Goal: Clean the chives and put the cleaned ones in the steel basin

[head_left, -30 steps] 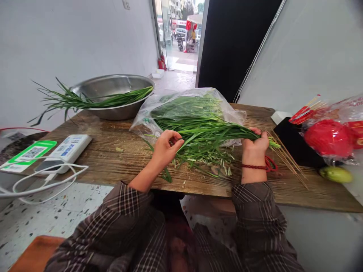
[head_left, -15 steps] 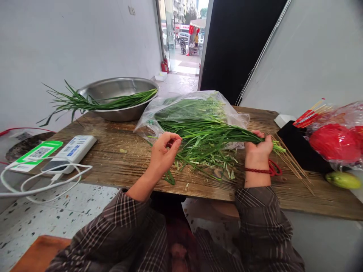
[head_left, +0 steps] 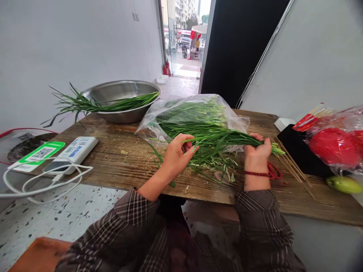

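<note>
Being gripped near its pale stem ends, the bunch of garlic chives [head_left: 231, 136] is being held above the wooden surface [head_left: 119, 173] by the right hand [head_left: 257, 149], whose fingers are being kept closed around the stems. The leaves are being fanned leftward, in front of the clear plastic bag [head_left: 149, 124]. On that leaf side, the left hand [head_left: 178, 153] is being poised with thumb and fingertips curled to a narrow gap; whether a blade is being pinched there cannot be told. For careful handling, it is being judged best that the stems be gripped firmly yet lightly, since tender leaves are probably being bruised by any squeezing, and that single blades be drawn along their length rather than tugged sideways. Below the bunch, loose trimmings [head_left: 227, 162] are being gathered in a scatter, from which the good leaves are best being kept apart. Farther left, more chives [head_left: 127, 102] are being supported by the metal basin [head_left: 124, 118], their tips being left overhanging its rim.
</note>
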